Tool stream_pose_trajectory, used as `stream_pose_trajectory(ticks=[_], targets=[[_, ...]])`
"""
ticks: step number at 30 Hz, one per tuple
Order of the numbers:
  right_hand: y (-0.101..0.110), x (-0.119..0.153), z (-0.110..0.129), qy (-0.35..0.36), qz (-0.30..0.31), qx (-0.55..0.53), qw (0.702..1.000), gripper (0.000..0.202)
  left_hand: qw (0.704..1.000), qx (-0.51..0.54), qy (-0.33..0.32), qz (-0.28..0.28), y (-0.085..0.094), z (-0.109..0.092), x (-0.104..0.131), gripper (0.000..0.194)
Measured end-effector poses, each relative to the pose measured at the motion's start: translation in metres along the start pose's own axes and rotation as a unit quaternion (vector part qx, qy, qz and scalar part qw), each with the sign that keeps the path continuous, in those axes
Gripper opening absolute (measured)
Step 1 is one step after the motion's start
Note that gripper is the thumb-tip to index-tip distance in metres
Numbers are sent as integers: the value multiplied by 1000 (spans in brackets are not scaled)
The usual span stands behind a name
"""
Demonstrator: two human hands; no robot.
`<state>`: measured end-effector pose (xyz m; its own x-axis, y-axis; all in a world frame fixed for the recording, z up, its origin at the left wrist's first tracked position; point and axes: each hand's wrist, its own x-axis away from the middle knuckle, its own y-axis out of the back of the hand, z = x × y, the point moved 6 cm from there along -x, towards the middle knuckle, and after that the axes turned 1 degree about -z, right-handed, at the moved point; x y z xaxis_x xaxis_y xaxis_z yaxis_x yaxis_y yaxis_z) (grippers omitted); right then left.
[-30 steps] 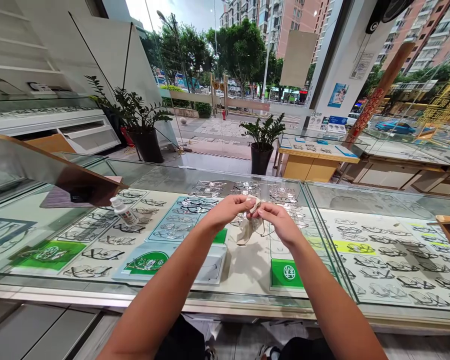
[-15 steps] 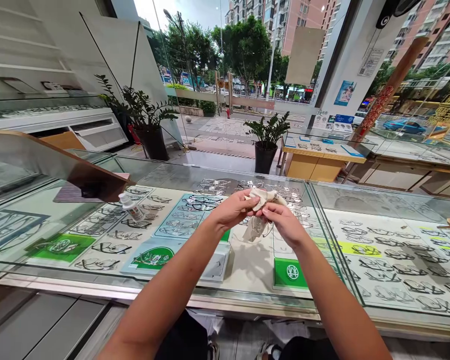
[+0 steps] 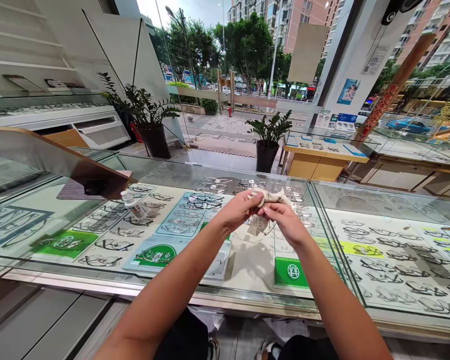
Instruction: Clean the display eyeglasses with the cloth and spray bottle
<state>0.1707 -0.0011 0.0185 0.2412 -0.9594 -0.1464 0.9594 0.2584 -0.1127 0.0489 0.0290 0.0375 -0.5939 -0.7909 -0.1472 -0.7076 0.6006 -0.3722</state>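
Observation:
Above the glass display counter, my left hand (image 3: pixel 243 205) pinches a cream cloth (image 3: pixel 272 198) with thumb and fingers. Close beside it on the right, my right hand (image 3: pixel 279 215) has its fingers pressed together on a thin-framed pair of glasses (image 3: pixel 269 227) at the cloth's lower edge. Part of the glasses is hidden by the cloth and fingers. A pale tag or lens shape hangs just below the hands, too small to make out. The white spray bottle (image 3: pixel 133 204) stands on the glass to the left.
Rows of glasses (image 3: pixel 114 244) lie inside the counter (image 3: pixel 255 295), with green cards (image 3: pixel 292 272) among them. A brown board (image 3: pixel 60 155) juts in from the left. Beyond the counter are two potted plants (image 3: pixel 267 155) and a wooden display table (image 3: pixel 315 165).
The cloth has shifted and spread slightly rightward between my fingers, and my left thumb has moved a little over it. The view has shifted slightly.

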Motion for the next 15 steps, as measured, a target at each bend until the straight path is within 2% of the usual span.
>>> stream_pose_trajectory(ticks=[4,15], targets=[[0,0,0,0,0,10,1000,39,1000,-11,1,-26,2,-1,2,49],[2,2,6,34,6,49,998,41,997,-60,28,-41,10,5,1,47]])
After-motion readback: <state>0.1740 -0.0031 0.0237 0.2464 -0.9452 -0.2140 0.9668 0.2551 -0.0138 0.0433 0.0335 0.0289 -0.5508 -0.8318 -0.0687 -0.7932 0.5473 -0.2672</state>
